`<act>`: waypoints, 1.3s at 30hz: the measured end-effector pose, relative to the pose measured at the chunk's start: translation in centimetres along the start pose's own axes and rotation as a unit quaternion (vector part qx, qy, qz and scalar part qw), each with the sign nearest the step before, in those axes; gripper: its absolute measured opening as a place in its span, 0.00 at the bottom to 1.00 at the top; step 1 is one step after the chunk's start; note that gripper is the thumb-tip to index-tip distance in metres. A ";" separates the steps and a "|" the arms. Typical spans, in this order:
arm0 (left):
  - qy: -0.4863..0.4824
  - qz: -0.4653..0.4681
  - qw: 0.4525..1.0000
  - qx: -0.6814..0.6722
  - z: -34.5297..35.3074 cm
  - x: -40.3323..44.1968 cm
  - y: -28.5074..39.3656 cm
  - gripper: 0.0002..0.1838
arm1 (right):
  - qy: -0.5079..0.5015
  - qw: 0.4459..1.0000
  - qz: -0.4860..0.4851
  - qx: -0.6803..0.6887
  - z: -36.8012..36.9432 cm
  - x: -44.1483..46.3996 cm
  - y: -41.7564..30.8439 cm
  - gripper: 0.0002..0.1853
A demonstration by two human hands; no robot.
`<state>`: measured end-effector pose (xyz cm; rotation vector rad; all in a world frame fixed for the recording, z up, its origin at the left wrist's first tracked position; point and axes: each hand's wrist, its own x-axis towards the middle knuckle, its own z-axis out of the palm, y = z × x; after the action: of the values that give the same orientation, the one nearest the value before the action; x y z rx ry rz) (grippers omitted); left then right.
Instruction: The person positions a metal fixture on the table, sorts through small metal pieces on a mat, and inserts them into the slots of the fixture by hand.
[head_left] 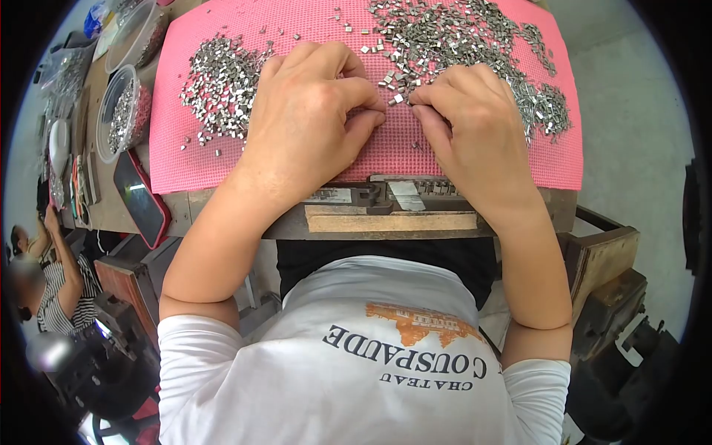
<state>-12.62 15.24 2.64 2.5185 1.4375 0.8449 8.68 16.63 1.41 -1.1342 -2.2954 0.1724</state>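
Fingers of the left hand (308,111) and right hand (475,111) are drawn narrow, whether around anything I cannot tell, with small metal pieces (219,85) heaped toward the pink mat's (397,152) left edge and far right corner.

On the desk (199,202) before you lies the mat (174,163); on its left sits the left heap (219,89) of metal pieces, on its right the right heap (445,37); your left hand (308,107) is over the mat just beside the left heap, your right hand (475,111) at the right heap's near side; between mat and you lies the fixture (406,196); left of the mat stand the near tub (103,122) and, behind it, the far tub (113,61); before the near tub lies the phone (139,199).
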 end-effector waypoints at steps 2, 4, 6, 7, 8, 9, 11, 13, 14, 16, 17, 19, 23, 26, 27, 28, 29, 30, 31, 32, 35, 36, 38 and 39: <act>-0.007 0.003 1.000 0.015 0.2 -0.2 -0.1 0.05 | 0.000 1.000 0.005 -0.003 -0.2 0.1 -0.1 0.03; -0.017 0.020 0.999 0.033 0.1 -0.3 -0.3 0.04 | -0.017 1.000 0.000 -0.012 -0.3 0.4 0.1 0.05; -0.012 0.044 0.998 0.042 -0.3 -0.3 -0.5 0.05 | 0.011 0.999 -0.034 -0.013 0.6 0.6 0.9 0.08; -0.028 0.038 0.998 0.044 -0.5 -0.4 -0.6 0.05 | 0.018 0.999 -0.049 -0.012 0.8 0.8 1.2 0.09; -0.043 0.033 0.997 0.047 -0.6 -0.4 -0.9 0.06 | -0.050 0.998 -0.024 0.000 0.0 1.4 1.1 0.06; -0.034 0.037 0.997 0.054 -0.5 -0.4 -0.9 0.07 | -0.051 0.999 -0.013 -0.003 -1.2 2.6 0.2 0.06; -0.037 0.032 0.998 0.043 -0.5 -0.4 -1.1 0.07 | -0.254 0.959 0.119 -0.024 -2.9 4.8 -1.4 0.05; -0.026 0.045 0.998 0.041 -0.4 -0.4 -1.0 0.08 | -0.223 0.969 0.104 -0.032 -1.9 3.9 -0.6 0.05; -0.026 0.041 0.998 0.044 -0.4 -0.4 -1.0 0.07 | -0.178 0.981 0.064 -0.033 -1.3 3.4 -0.2 0.05; -0.025 0.039 0.998 0.046 -0.4 -0.3 -0.7 0.06 | -0.132 0.990 0.023 -0.036 -1.6 3.4 -0.2 0.05; -0.024 0.038 0.998 0.052 -0.4 -0.3 -0.6 0.06 | -0.176 0.983 0.050 -0.030 -2.2 3.6 -0.5 0.05; -0.024 0.035 0.997 0.058 -0.3 -0.3 -0.5 0.06 | -0.220 0.972 0.076 -0.023 -2.7 3.6 -0.8 0.06; -0.018 0.029 0.998 0.048 -0.1 -0.4 -0.6 0.06 | -0.125 0.990 0.041 0.049 -2.2 2.5 0.4 0.05; -0.016 0.019 0.999 0.036 0.0 -0.6 -0.6 0.05 | -0.034 0.994 -0.040 0.094 -2.9 1.9 1.9 0.05; -0.018 0.013 0.999 0.028 -0.1 -0.6 -0.6 0.05 | -0.037 0.992 -0.039 0.110 -3.8 1.9 1.6 0.04; -0.021 0.013 0.999 0.023 -0.3 -0.5 -0.4 0.05 | -0.040 0.990 -0.039 0.128 -4.5 2.0 1.3 0.04; -0.015 0.012 1.000 0.008 -0.2 -0.5 -0.5 0.06 | -0.065 0.987 -0.031 0.145 -5.1 2.0 0.9 0.04; -0.009 0.011 1.000 -0.008 0.1 -0.5 -0.8 0.06 | -0.065 0.986 -0.039 0.147 -4.8 1.9 1.0 0.04; -0.004 0.010 1.000 -0.018 0.1 -0.5 -0.8 0.05 | -0.072 0.988 -0.071 0.115 -4.0 1.4 1.2 0.04; -0.001 0.007 1.000 -0.015 0.2 -0.5 -0.9 0.05 | -0.078 0.988 -0.101 0.082 -3.4 1.0 1.3 0.06; 0.020 0.008 0.999 -0.025 0.0 -0.4 -1.1 0.04 | -0.095 0.987 -0.107 0.077 -2.7 0.5 1.0 0.05; 0.028 0.005 0.999 -0.022 -0.1 -0.4 -1.2 0.04 | -0.101 0.988 -0.095 0.073 -2.6 0.6 1.0 0.05; 0.038 0.000 0.999 -0.017 -0.2 -0.3 -1.4 0.04 | -0.082 0.991 -0.091 0.058 -2.3 0.9 1.0 0.04; 0.056 0.000 0.998 -0.020 -0.2 -0.2 -1.6 0.05 | -0.060 0.994 -0.083 0.044 -2.2 1.1 1.0 0.02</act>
<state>-14.00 15.87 2.19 2.4790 1.4365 1.0190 10.03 17.85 3.37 -0.9055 -2.4501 0.2805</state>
